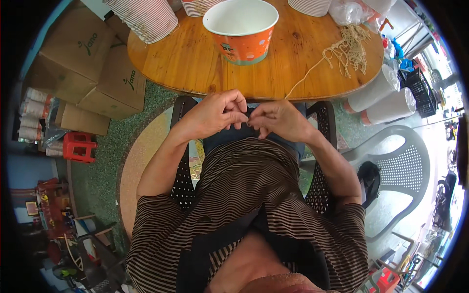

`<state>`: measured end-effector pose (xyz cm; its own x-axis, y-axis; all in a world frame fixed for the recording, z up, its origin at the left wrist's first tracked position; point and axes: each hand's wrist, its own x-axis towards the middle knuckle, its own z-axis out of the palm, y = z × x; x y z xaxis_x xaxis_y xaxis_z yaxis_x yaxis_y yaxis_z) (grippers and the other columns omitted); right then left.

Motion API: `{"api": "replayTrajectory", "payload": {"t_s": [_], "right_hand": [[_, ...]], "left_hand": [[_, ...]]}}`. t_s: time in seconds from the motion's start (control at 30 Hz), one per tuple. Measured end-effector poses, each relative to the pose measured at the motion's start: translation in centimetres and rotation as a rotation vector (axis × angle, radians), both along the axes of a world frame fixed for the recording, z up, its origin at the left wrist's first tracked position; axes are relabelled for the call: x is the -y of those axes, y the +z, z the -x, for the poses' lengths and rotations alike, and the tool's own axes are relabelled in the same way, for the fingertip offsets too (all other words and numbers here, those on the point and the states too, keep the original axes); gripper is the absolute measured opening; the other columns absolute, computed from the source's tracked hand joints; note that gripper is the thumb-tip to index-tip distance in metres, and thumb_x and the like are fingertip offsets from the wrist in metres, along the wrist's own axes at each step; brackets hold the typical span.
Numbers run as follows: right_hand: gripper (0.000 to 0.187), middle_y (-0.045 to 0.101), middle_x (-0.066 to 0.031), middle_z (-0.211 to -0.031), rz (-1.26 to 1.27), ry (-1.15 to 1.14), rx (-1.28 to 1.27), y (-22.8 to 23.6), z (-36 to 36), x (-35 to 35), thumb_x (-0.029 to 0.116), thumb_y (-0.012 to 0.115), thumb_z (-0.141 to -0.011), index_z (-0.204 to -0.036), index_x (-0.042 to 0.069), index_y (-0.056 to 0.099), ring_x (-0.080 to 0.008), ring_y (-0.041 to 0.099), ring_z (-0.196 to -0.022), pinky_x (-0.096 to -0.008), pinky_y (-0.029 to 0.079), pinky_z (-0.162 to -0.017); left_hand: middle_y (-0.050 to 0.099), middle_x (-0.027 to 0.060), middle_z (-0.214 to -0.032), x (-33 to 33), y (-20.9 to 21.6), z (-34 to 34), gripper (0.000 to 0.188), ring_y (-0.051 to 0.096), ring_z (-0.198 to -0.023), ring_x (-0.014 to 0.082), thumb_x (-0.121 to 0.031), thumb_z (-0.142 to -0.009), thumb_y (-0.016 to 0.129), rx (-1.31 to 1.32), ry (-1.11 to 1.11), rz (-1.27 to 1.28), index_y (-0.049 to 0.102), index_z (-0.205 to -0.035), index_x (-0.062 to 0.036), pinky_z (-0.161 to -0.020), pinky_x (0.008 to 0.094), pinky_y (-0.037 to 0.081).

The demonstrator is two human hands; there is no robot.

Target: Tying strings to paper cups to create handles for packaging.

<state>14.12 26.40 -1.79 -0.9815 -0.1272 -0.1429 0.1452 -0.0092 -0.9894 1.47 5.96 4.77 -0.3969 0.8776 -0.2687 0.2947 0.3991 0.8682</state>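
Note:
Over my lap, just off the near edge of the wooden table, my left hand (pixel 215 117) and my right hand (pixel 282 120) meet with fingertips nearly touching. A thin cream string (pixel 307 74) runs from a loose tangle of string (pixel 352 52) on the table to my right hand, whose fingers are pinched on it. The fingers of my left hand are also closed in a pinch; what lies between them is too small to make out. Beyond my hands stands a large orange-and-white paper bucket (pixel 249 49), upright, its white inside showing.
The wooden table (pixel 195 63) carries stacked paper cups (pixel 144 19) at its far left and clear plastic bags (pixel 347 12) at its far right. Cardboard boxes (pixel 73 44) and a red stool (pixel 79 147) stand left. Right are long white wrapped stacks (pixel 391 108) and a grey plastic chair (pixel 398 168).

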Motion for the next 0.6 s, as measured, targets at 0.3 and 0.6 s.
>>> {"api": "replayTrajectory", "payload": {"t_s": [0.3,0.6], "right_hand": [[0.051,0.064,-0.017,-0.133,0.259,0.145,-0.142,2.7,-0.5,-0.6,0.014,0.06,-0.106,-0.15,-0.005,0.043,-0.0216,0.075,-0.09,-0.0298,0.064,-0.073],[0.028,0.069,-0.0052,-0.086,0.068,0.002,-0.065,0.8,-0.1,-0.2,0.024,0.069,-0.103,-0.107,-0.003,0.073,-0.0101,0.068,-0.068,-0.0234,0.057,-0.062]], "left_hand": [[0.069,-0.0001,-0.076,-1.5,0.5,0.1,0.014,0.055,-0.06,0.0031,-0.011,-0.1,0.068,-0.016,-0.055,-0.088,0.056,-0.103,-0.0064,-0.052,0.02,0.04],[0.069,0.0016,-0.078,-2.0,0.9,0.6,0.016,0.059,-0.066,0.0035,-0.013,-0.1,0.069,0.001,-0.079,-0.058,0.056,-0.104,-0.0052,-0.055,0.0196,0.042]]}}
